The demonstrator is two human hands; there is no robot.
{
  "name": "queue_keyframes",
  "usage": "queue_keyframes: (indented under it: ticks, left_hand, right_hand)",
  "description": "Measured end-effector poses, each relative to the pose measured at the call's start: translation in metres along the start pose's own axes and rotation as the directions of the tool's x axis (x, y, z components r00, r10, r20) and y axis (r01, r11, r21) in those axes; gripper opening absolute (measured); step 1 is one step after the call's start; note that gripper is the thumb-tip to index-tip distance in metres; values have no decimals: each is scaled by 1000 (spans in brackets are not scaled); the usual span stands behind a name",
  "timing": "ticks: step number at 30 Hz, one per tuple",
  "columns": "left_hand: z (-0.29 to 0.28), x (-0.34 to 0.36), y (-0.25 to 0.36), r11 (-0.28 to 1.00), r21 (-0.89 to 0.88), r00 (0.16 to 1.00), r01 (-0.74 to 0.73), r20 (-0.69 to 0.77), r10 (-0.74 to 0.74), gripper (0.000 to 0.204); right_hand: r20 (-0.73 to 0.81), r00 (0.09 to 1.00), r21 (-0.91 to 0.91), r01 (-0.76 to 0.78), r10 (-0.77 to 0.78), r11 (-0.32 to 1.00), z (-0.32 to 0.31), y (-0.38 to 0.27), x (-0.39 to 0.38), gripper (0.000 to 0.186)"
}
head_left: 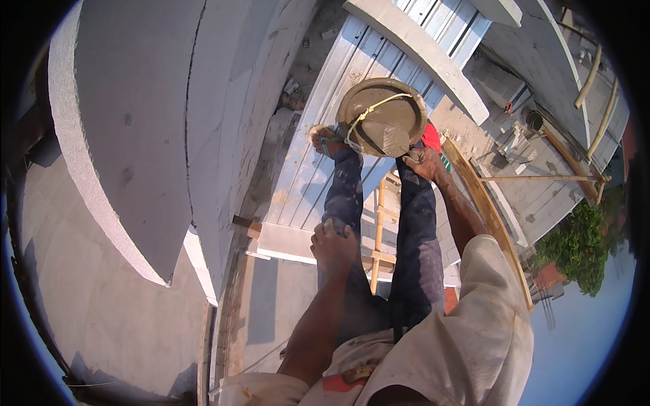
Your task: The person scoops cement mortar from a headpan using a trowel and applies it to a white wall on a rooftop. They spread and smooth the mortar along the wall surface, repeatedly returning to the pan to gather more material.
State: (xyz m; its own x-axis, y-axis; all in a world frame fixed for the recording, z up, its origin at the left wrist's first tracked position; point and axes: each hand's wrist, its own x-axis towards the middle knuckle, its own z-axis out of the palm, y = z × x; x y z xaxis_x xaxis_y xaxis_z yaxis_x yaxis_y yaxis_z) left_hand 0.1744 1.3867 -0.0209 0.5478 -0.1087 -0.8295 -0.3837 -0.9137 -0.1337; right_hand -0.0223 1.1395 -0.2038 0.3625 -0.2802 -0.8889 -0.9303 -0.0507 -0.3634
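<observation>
A round bucket (342, 101) with grey wet mortar (396, 115) in it stands near my feet. A pale yellow cord (379, 105) runs across its top. My right hand (422, 163) grips the near right rim of the bucket, fingers closed on it. My left hand (334, 243) rests on my left knee, with nothing in it and the fingers apart. My left foot, in a sandal (328, 142), is beside the bucket on ribbed metal decking (305, 183). Something red (431, 137) shows behind my right hand; its kind is unclear.
A tall grey block wall (149, 135) rises at the left. Beyond the bucket, a pale slab (420, 54) lies across the decking. A wooden ladder (381, 223) shows below between my legs. A long wooden board (487, 210) runs along the right, with open drops around.
</observation>
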Motion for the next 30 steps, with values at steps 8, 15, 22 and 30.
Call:
queue_keyframes:
  ticks: [8, 15, 22, 30]
  left_hand:
    - [0, -7, -7, 999, -53, 1000, 0, 5, 1, 64]
    - [-3, -11, -8, 996, -87, 999, -11, 36, 14, 64]
    - [9, -8, -10, 991, -117, 996, -57, -77, 48, 60]
    - [1, -12, -9, 994, -95, 997, -54, -66, 47, 58]
  right_hand:
    - [-200, 914, 336, 403, -353, 852, -61, -123, -85, 25]
    - [-632, 432, 81, 863, -644, 499, -153, -349, -49, 22]
    - [-783, -32, -414, 773, -621, 481, -200, -433, 12, 26]
    - [-446, 278, -511, 702, -851, 497, -144, -355, -48, 48]
